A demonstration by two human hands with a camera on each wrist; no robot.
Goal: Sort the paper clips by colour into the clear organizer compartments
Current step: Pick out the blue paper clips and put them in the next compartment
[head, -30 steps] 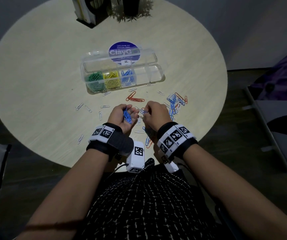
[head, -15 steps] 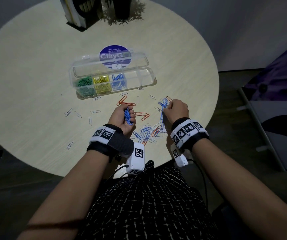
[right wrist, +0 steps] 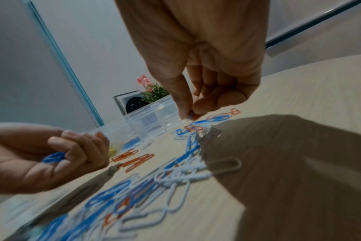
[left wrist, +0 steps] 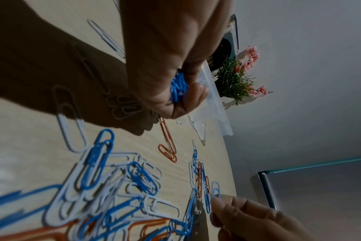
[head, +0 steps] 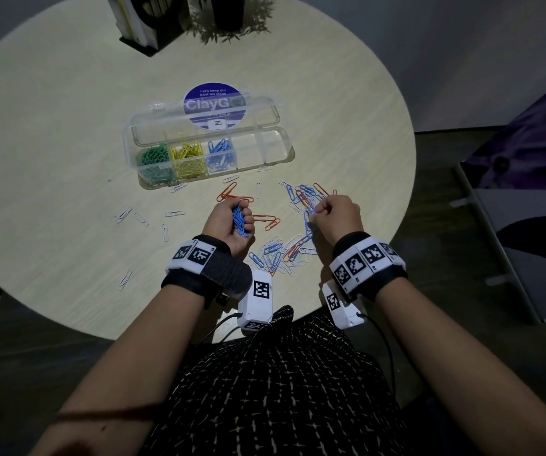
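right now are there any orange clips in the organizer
No: in the head view the clear organizer holds only green clips, yellow clips and blue clips; the orange clips lie on the table.

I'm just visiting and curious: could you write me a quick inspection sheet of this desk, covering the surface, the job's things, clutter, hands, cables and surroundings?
Surface: round pale wood table.
Job's things: clear organizer, lid open, holds green, yellow and blue clips in three compartments, the other compartments look empty; loose paper clips, blue, white and orange, scattered in front of it.
Clutter: potted plant and a stand at the far edge; round sticker under the lid.
Hands: left hand grips a bunch of blue clips; right hand pinches a blue clip from the pile.
Cables: thin wires from the wrist cameras.
Surroundings: grey wall, dark floor.
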